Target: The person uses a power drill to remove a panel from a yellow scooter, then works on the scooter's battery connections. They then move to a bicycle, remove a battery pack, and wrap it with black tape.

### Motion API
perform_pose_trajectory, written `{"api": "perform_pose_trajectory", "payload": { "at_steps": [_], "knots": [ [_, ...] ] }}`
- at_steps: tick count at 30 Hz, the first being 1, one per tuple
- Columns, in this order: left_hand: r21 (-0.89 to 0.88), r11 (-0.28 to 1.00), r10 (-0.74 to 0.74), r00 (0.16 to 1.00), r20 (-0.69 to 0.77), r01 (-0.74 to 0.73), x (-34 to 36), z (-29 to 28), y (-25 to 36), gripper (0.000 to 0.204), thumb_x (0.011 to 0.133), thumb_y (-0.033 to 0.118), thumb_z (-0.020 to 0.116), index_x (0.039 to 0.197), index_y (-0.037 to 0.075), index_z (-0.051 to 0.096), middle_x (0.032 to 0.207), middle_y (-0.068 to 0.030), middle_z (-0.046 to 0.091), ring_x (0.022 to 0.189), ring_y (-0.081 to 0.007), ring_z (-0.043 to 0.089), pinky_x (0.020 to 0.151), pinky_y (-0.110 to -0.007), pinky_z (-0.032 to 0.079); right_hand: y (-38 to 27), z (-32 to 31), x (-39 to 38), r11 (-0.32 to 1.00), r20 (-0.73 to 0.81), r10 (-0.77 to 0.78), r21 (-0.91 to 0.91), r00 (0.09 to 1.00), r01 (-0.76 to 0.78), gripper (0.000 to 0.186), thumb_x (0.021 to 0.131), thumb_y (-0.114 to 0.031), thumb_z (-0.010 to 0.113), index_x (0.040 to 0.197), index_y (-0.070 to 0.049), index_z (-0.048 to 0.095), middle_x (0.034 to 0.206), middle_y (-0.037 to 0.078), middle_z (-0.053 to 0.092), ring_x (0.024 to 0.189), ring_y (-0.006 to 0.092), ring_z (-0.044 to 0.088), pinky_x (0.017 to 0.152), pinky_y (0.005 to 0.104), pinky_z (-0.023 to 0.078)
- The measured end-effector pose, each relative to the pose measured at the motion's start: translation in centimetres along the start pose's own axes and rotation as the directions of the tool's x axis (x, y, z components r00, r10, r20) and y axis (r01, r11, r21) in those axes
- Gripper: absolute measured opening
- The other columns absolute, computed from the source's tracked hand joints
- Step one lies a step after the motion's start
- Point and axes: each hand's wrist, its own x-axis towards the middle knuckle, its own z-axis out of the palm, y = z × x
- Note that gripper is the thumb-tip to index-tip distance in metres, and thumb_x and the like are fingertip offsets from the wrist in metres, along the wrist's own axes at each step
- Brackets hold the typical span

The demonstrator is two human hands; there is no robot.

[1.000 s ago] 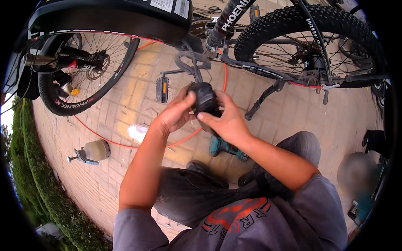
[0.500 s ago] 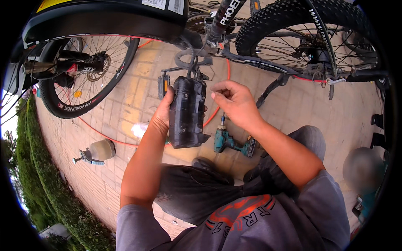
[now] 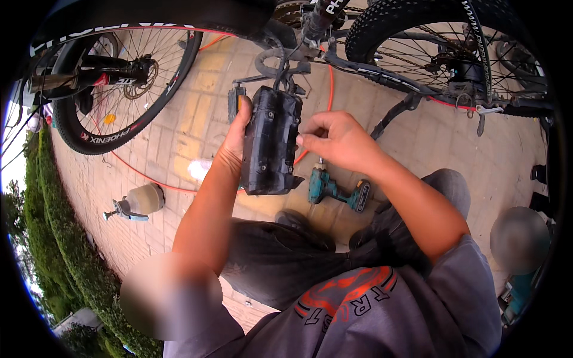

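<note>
A long black plastic case [image 3: 271, 143] with small screws along its face hangs from black cables [image 3: 278, 62] below the bicycle frame. My left hand [image 3: 235, 134] grips it along its left side, thumb up on the edge and the other fingers hidden behind. At the case's right edge, my right hand [image 3: 340, 140] has its thumb and forefinger pinched together, the tips touching or nearly touching the case. Whatever the pinch holds is too small to see. A bicycle pedal [image 3: 234, 102] shows just beyond my left thumb.
The bicycle's front wheel [image 3: 182, 89] stands far left, its rear wheel [image 3: 364, 45] far right, with a kickstand [image 3: 397, 113]. A teal cordless drill [image 3: 334, 192] lies on the paving below my right hand. An orange hose [image 3: 146, 177] crosses the ground near a spray bottle [image 3: 143, 200].
The case and my left hand sit slightly higher in the picture. My right hand has come in closer, its fingertips now at the case's right edge. The view has shifted a little.
</note>
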Motion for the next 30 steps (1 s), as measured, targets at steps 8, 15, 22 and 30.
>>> {"api": "perform_pose_trajectory", "payload": {
  "at_steps": [8, 15, 22, 30],
  "knots": [
    [-0.140, 0.990, 0.029, 0.967, 0.253, 0.006, 1.2, 0.8, 0.1, 0.077, 0.083, 0.063, 0.050, 0.129, 0.002, 0.049, 0.115, -0.0215, 0.059, 0.093, -0.0345, 0.064, 0.081, -0.051, 0.054, -0.7, 0.9, -2.4, 0.969, 0.451, 0.200, 0.037, 0.870, -0.243, 0.036, 0.085, -0.032, 0.067, 0.077, 0.004, 0.065, 0.066, 0.008, 0.063, 0.061, 0.0141, 0.058, 0.058, 0.0310, 0.045],
    [0.266, 0.948, 0.200, 0.977, -0.078, -0.173, 1.7, 2.3, 0.7, 0.053, 0.080, 0.035, 0.068, 0.115, -0.001, 0.050, 0.098, -0.0124, 0.060, 0.084, -0.0220, 0.062, 0.071, -0.037, 0.054, -5.2, 0.2, -4.7, 0.988, 0.221, -0.067, 0.151, 0.973, 0.034, 0.024, 0.084, -0.011, 0.060, 0.064, -0.001, 0.053, 0.055, -0.002, 0.050, 0.047, 0.0102, 0.046, 0.044, 0.0288, 0.035],
    [0.307, 0.906, 0.383, 0.874, -0.300, -0.292, 4.1, 5.7, -0.9, 0.059, 0.080, 0.035, 0.068, 0.117, -0.007, 0.047, 0.097, -0.0130, 0.060, 0.078, -0.0197, 0.062, 0.067, -0.033, 0.054, -2.1, 7.2, -9.5, 0.728, 0.183, -0.545, -0.381, 0.818, 0.570, 0.020, 0.073, -0.014, 0.065, 0.063, -0.006, 0.050, 0.059, 0.008, 0.053, 0.056, 0.0273, 0.057, 0.054, 0.0380, 0.045],
    [-0.148, 0.963, 0.188, 0.954, -0.232, -0.226, 4.5, 5.4, 1.0, 0.029, 0.085, 0.037, 0.061, 0.087, 0.008, 0.057, 0.078, -0.0073, 0.061, 0.070, -0.0224, 0.061, 0.071, -0.042, 0.053, -0.8, 1.0, -18.1, 0.845, 0.202, -0.423, -0.264, 0.883, 0.465, 0.026, 0.076, -0.016, 0.065, 0.062, -0.007, 0.045, 0.056, 0.005, 0.043, 0.049, 0.0219, 0.047, 0.045, 0.0358, 0.037]
  ]
}}
